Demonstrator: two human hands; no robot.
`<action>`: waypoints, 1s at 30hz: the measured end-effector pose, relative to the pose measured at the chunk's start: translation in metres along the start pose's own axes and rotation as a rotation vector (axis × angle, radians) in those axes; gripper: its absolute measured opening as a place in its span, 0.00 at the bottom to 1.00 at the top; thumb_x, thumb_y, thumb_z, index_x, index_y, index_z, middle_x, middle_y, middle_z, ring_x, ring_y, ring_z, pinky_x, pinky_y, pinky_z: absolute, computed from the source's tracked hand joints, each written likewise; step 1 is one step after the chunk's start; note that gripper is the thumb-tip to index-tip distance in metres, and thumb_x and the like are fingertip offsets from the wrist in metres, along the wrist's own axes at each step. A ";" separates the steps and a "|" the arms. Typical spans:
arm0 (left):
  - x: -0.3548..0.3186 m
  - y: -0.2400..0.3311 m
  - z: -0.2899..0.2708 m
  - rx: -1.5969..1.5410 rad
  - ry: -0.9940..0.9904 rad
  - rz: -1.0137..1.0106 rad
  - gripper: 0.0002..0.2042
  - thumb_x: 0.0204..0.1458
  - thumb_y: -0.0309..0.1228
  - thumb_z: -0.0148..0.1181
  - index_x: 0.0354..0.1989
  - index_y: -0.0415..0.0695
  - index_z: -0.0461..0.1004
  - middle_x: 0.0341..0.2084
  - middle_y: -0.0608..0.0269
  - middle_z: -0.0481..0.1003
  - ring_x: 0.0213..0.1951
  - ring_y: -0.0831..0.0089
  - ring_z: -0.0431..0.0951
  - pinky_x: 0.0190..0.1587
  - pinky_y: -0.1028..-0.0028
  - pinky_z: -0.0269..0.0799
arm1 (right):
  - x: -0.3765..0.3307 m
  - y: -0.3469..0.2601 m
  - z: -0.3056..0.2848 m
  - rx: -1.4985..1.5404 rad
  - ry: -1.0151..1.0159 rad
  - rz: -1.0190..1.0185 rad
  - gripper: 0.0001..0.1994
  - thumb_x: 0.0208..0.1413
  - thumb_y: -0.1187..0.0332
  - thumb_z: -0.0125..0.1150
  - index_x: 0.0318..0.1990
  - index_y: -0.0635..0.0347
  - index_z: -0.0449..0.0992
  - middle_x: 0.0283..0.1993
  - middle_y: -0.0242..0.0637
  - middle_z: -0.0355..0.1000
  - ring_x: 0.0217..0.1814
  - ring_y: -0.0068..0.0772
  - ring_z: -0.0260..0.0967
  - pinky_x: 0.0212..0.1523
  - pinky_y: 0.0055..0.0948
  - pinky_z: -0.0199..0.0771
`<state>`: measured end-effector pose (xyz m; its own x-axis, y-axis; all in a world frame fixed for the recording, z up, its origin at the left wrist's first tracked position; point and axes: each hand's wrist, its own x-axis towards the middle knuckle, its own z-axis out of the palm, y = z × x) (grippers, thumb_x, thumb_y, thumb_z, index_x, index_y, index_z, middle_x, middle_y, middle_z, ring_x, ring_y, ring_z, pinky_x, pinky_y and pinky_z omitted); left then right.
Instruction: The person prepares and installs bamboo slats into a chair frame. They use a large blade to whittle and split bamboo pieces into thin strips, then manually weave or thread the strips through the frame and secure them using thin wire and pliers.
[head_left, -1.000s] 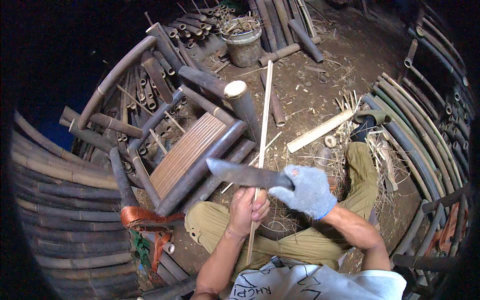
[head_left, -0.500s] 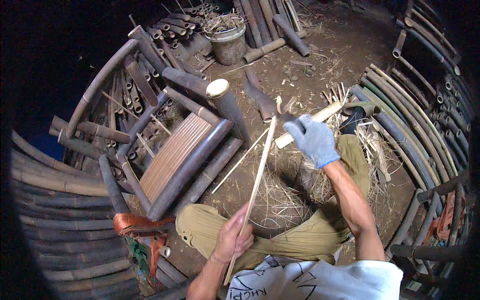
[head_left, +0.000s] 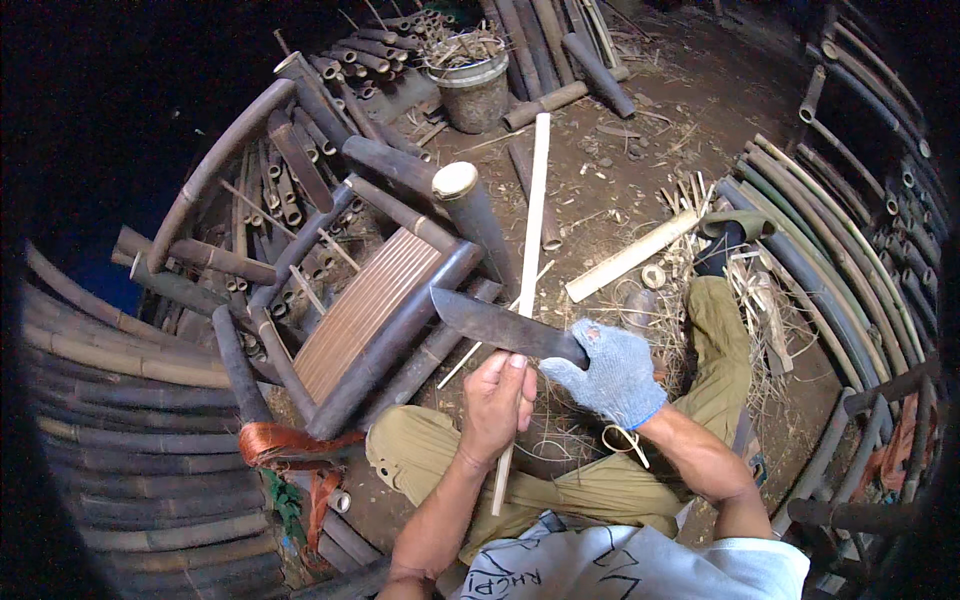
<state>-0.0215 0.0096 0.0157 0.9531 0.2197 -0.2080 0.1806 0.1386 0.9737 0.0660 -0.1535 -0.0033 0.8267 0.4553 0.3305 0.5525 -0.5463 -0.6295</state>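
My bare left hand (head_left: pixel 492 408) is wrapped round a long pale bamboo strip (head_left: pixel 535 210), which stands nearly upright in the view, its lower end over my lap. In the grey-gloved right hand (head_left: pixel 612 372) is a broad dark knife (head_left: pixel 505 325), its blade pointing left. That blade lies across the strip just above my left thumb. The knife's handle is mostly hidden inside the glove. A thin curled shaving (head_left: pixel 625 445) hangs by the right wrist.
Left of my legs stands a bamboo chair frame (head_left: pixel 455 255) with a slatted panel (head_left: pixel 370 310). A split bamboo piece (head_left: pixel 630 257) lies on the ground beside shavings. Bamboo poles (head_left: pixel 810 240) are stacked at right. A bucket (head_left: pixel 472 95) of scraps stands at the back.
My right hand has come nearer and lower, bringing the knife from the strip's far end to just above my left hand. The strip now reaches farther away, and my left hand has risen slightly.
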 end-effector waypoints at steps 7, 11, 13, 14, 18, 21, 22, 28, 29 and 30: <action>-0.029 0.000 0.016 0.120 0.007 -0.137 0.21 0.67 0.36 0.45 0.67 0.47 0.63 0.15 0.73 0.65 0.13 0.86 0.60 0.15 0.84 0.57 | 0.036 0.045 -0.001 -0.176 0.086 0.211 0.29 0.58 0.37 0.52 0.33 0.58 0.76 0.27 0.51 0.76 0.31 0.55 0.76 0.31 0.47 0.74; -0.052 -0.012 0.007 0.118 -0.017 -0.170 0.21 0.68 0.36 0.45 0.68 0.48 0.63 0.15 0.75 0.63 0.14 0.87 0.61 0.16 0.83 0.58 | 0.059 0.072 -0.020 -0.207 0.089 0.223 0.26 0.60 0.40 0.50 0.41 0.55 0.76 0.29 0.48 0.76 0.33 0.56 0.76 0.34 0.49 0.74; -0.056 -0.016 0.000 0.112 -0.065 -0.163 0.22 0.68 0.34 0.44 0.69 0.45 0.60 0.15 0.74 0.63 0.13 0.85 0.60 0.15 0.81 0.58 | 0.065 0.088 -0.011 -0.322 0.119 0.182 0.22 0.62 0.45 0.50 0.43 0.56 0.75 0.29 0.47 0.76 0.33 0.55 0.76 0.34 0.50 0.74; -0.070 -0.018 -0.001 0.116 -0.110 -0.166 0.21 0.68 0.34 0.44 0.68 0.44 0.61 0.14 0.74 0.62 0.13 0.85 0.60 0.15 0.81 0.57 | 0.078 0.136 -0.014 -0.378 0.251 0.042 0.20 0.63 0.50 0.49 0.44 0.58 0.74 0.28 0.48 0.75 0.32 0.54 0.76 0.33 0.50 0.73; -0.084 -0.033 -0.031 0.010 0.046 -0.020 0.17 0.67 0.33 0.47 0.59 0.38 0.67 0.17 0.71 0.64 0.15 0.84 0.62 0.17 0.80 0.59 | 0.107 0.191 -0.063 -0.249 0.223 0.134 0.14 0.68 0.63 0.44 0.48 0.66 0.68 0.26 0.54 0.71 0.27 0.53 0.73 0.23 0.43 0.70; -0.006 -0.027 -0.035 -0.045 0.374 0.448 0.09 0.63 0.29 0.53 0.45 0.36 0.71 0.35 0.63 0.69 0.35 0.77 0.72 0.39 0.75 0.71 | 0.074 0.105 -0.033 0.178 -0.032 0.125 0.18 0.66 0.56 0.48 0.39 0.65 0.73 0.20 0.48 0.67 0.23 0.46 0.71 0.20 0.38 0.67; 0.027 -0.027 -0.042 0.253 0.483 0.578 0.07 0.60 0.25 0.56 0.43 0.37 0.71 0.38 0.64 0.69 0.37 0.77 0.72 0.44 0.76 0.70 | 0.059 0.081 -0.021 0.318 -0.148 0.236 0.20 0.64 0.53 0.52 0.36 0.64 0.74 0.16 0.44 0.64 0.19 0.41 0.69 0.18 0.36 0.65; 0.041 -0.025 0.010 0.203 0.186 0.570 0.11 0.56 0.21 0.59 0.47 0.39 0.68 0.35 0.64 0.73 0.42 0.77 0.75 0.47 0.75 0.72 | 0.033 -0.009 0.019 1.558 -0.101 0.767 0.13 0.61 0.61 0.60 0.27 0.53 0.68 0.14 0.25 0.60 0.09 0.23 0.57 0.11 0.28 0.61; 0.035 -0.033 0.013 0.209 0.090 0.579 0.14 0.55 0.21 0.59 0.50 0.38 0.67 0.40 0.58 0.76 0.47 0.73 0.77 0.49 0.73 0.72 | 0.040 0.001 0.022 1.575 -0.069 0.759 0.12 0.61 0.61 0.61 0.29 0.54 0.68 0.14 0.25 0.60 0.10 0.23 0.58 0.12 0.27 0.62; 0.034 -0.051 0.010 0.332 0.045 0.599 0.22 0.54 0.21 0.61 0.58 0.37 0.63 0.45 0.52 0.77 0.47 0.69 0.78 0.52 0.71 0.73 | 0.047 0.011 0.022 1.584 -0.035 0.746 0.11 0.61 0.62 0.61 0.30 0.54 0.69 0.14 0.24 0.60 0.10 0.22 0.58 0.12 0.27 0.63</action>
<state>0.0039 -0.0001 -0.0402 0.9019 0.2075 0.3789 -0.3030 -0.3212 0.8972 0.1085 -0.1227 -0.0101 0.8189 0.4737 -0.3241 -0.5562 0.5156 -0.6517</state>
